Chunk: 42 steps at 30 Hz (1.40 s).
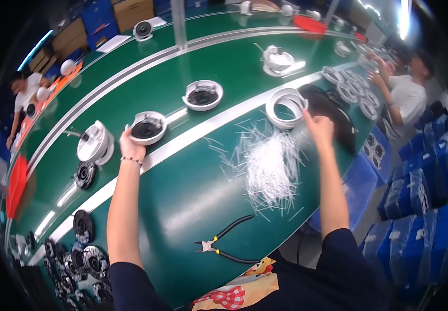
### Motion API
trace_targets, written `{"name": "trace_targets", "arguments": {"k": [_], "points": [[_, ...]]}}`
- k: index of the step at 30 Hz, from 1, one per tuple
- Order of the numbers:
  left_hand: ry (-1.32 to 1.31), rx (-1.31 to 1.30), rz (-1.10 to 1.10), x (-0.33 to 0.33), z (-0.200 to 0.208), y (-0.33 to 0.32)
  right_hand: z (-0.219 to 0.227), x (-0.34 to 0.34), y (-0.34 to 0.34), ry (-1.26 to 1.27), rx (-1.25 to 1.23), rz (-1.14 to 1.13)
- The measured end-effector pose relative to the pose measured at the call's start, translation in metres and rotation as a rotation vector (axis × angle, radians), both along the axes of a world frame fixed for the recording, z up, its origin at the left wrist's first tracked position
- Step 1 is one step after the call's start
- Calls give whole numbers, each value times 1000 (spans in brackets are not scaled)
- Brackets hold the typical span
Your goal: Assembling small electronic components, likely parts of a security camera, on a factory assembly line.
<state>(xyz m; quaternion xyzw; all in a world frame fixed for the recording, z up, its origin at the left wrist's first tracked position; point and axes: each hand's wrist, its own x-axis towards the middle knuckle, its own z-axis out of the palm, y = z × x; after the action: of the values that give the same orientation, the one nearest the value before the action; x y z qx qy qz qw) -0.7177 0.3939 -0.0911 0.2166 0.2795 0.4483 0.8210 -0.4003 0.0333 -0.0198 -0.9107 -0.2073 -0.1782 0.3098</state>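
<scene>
**Inspector:** What are the hands doing at this station?

**Onlooker:** The left hand (130, 145) is reaching far out to the belt (130, 88) and is closing its fingers on the near rim of a white round housing (148, 127) with a dark inside. The right hand (318, 127) is resting against the stack of white rings (285, 108) at the far right of the green bench (182, 192); I cannot tell whether it is gripping a ring or only touching.

**Inspector:** How far along is the work looking?

**Onlooker:** I am judging it as mid-run. Three more white housings are riding the belt, one (95, 142) to the left and two (202, 95) (278, 59) farther right, so pieces are passing through. The ring stack is standing several high, and a crowd of black discs (81, 259) is waiting at the near left, so plenty seems left.

**Inspector:** Anything else on the bench?

**Onlooker:** A heap of thin white strips (268, 166) is lying in the middle, and black-handled cutters (224, 241) are lying idle near the person.
</scene>
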Motion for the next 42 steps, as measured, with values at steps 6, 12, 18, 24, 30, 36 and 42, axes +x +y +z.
{"name": "trace_targets", "arguments": {"k": [6, 12, 18, 24, 30, 36, 42], "points": [[594, 99, -57, -33, 16, -12, 4, 46, 2, 12, -243, 82], [1081, 695, 236, -158, 45, -10, 34, 24, -5, -286, -156, 118], [1857, 537, 466, -192, -3, 50, 52, -92, 50, 2, -139, 774], [1331, 292, 363, -192, -24, 59, -15, -189, 119, -41, -412, 1184], [510, 247, 255, -198, 29, -32, -31, -236, 129, -43, -465, 1095], [135, 350, 346, -190, 57, -137, -23, -290, 107, -46, -729, 1149], [21, 351, 536, -161, 28, -184, -42, -290, 123, 1051, 403, 1286]]}}
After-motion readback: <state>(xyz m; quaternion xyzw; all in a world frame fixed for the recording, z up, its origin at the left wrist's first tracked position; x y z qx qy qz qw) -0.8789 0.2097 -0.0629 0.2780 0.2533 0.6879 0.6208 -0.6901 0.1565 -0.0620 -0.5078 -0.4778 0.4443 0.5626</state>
